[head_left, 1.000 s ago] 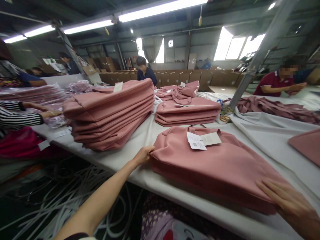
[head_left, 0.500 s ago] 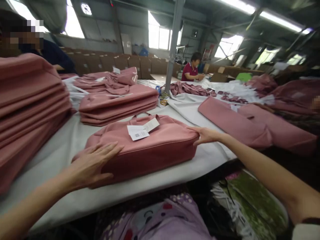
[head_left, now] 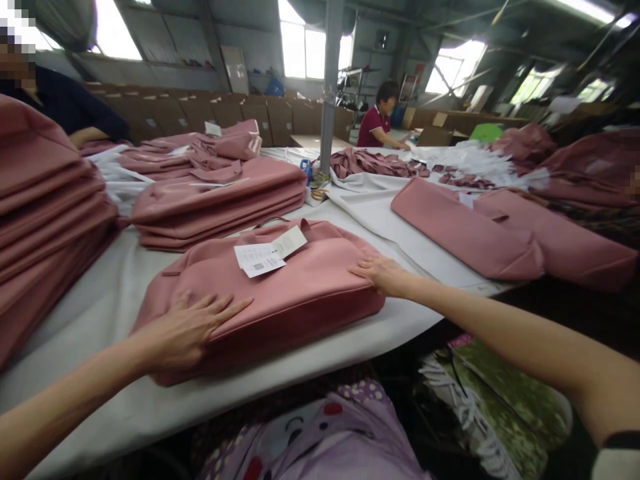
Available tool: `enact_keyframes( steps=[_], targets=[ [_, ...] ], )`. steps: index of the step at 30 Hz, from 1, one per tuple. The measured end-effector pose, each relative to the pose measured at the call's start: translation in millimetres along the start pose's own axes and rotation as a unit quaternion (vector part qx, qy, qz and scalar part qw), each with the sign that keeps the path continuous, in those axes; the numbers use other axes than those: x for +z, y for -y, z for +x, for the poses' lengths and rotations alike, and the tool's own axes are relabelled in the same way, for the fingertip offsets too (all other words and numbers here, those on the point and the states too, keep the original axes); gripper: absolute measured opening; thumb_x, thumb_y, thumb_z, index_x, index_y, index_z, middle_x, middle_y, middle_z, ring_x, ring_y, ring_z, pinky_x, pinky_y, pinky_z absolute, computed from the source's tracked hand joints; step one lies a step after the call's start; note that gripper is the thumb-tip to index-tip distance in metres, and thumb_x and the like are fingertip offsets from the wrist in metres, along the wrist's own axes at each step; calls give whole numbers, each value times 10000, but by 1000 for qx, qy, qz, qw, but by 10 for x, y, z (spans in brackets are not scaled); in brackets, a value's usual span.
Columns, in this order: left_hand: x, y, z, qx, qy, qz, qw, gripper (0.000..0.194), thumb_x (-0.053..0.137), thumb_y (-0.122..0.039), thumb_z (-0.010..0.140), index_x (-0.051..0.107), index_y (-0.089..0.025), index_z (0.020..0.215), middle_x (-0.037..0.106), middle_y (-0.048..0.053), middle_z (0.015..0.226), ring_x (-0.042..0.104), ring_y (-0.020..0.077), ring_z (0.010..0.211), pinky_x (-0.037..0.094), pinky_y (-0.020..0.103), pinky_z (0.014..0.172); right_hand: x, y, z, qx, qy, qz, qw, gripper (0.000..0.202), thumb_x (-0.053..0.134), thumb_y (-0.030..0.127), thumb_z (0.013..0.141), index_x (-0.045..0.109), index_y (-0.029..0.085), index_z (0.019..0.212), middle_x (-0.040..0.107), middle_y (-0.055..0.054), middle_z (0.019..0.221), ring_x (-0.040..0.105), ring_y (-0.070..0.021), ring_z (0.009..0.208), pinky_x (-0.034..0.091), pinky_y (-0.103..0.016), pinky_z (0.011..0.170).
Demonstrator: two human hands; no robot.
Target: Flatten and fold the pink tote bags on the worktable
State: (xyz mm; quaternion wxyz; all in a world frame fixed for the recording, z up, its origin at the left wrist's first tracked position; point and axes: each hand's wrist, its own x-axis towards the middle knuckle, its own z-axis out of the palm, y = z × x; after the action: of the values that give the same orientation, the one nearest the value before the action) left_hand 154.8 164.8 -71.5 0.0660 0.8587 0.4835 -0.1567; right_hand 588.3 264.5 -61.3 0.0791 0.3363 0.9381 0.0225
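A pink handbag (head_left: 300,287) lies flat on the white-covered table (head_left: 420,320) in front of me, its base edge towards me. White paper tags (head_left: 263,257) rest on its upper side, near a handle at the far edge. My left hand (head_left: 195,327) presses on the bag's left front corner with fingers spread. At the right end, my right hand (head_left: 383,275) lies on top of the bag with fingers stretched out. Neither hand is wrapped round anything.
A tall stack of pink bags (head_left: 45,227) stands at the left, a lower stack (head_left: 220,200) behind the handbag. More pink bags (head_left: 465,230) lie to the right. A grey post (head_left: 331,87) rises behind. Two people (head_left: 375,127) work across the table.
My right hand has moved from the bag's right end onto its top. My left hand remains on the left corner, fingers a little more spread. The view has shifted slightly.
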Motion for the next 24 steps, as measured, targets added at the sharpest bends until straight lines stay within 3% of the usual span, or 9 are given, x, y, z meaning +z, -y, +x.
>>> enact_keyframes(
  steps=[2,5,10,13,16,20,24],
  targets=[
    [36,27,-47,8,12,-2,1000,970,517,-142,620,151,-296,1505,354,152,1497,381,405,1318,223,694,1035,190,6,-101,-7,-45,-10,999,581,592,88,766,492,113,1337,588,-172,1238,556,-294,1132,449,-415,961],
    [-35,143,-164,31,-1,13,999,956,558,-150,618,204,-294,1494,368,112,1495,372,374,1328,263,615,1072,402,-109,-183,-41,-115,-4,992,481,423,32,840,535,106,1302,586,-160,1271,562,-262,1162,462,-401,985],
    [-120,295,-389,42,-16,58,997,906,629,-147,664,253,-282,1476,360,122,1488,283,376,1370,267,535,1109,574,-485,-99,-91,-135,21,986,569,440,56,772,549,218,1306,630,-58,1237,619,-226,1089,541,-362,896],
    [75,266,-514,33,-10,59,998,925,615,-77,694,203,-322,1485,365,152,1465,317,382,1355,312,510,1086,631,-549,-162,-122,-151,14,981,589,449,92,776,514,239,1343,625,-46,1246,617,-231,1094,538,-379,910],
    [391,164,-588,10,9,28,1000,947,536,-8,726,124,-395,1485,350,145,1472,359,372,1339,354,506,1054,767,-434,-344,-118,-172,-5,978,697,421,65,776,378,269,1441,547,-53,1348,542,-234,1201,482,-411,986],
    [736,43,-542,-82,23,-9,996,998,515,20,693,104,-461,1466,120,152,1572,192,450,1396,299,609,1051,1084,-256,-471,-79,-176,2,981,857,429,50,724,181,288,1509,418,-78,1458,413,-289,1314,405,-515,1030],
    [867,32,-477,-105,21,-49,993,1014,526,2,650,127,-448,1466,-37,116,1592,94,427,1420,237,593,1095,1261,-202,-428,-54,-154,43,986,784,536,239,788,219,293,1503,341,-88,1501,366,-336,1337,332,-541,1064]
  ],
)
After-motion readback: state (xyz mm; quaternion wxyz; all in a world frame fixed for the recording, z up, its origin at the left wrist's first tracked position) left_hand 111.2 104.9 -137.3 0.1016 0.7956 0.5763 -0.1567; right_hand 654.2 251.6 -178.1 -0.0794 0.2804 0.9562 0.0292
